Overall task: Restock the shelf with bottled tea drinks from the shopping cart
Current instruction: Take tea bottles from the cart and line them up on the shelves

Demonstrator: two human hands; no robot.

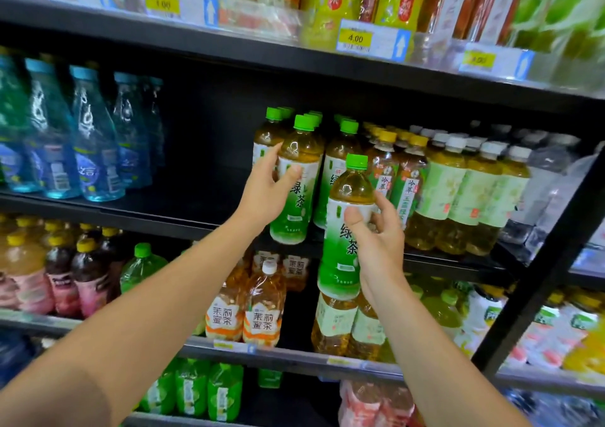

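Both hands loaded: my left hand (266,191) wraps a green tea bottle (296,181) at the shelf front, thumb across the label, fingers behind it; my right hand (376,240) grips a second green tea bottle (347,227) lower and nearer me, thumb on the label's white top. Both bottles stand roughly upright, long axis vertical, green caps up. What matters: the green-cap row (340,165) sits up and ahead of the hands on the middle shelf (209,212), and the left bottle is nearer, its base hanging over the front edge at the row's left end; the dark gap further left looks like free room. I'd judge the left goes in first, the right after. Can't tell how deep the row runs, the back is in shadow. Shopping cart is out of frame. Edges of the view are blurred, labels there unreadable.
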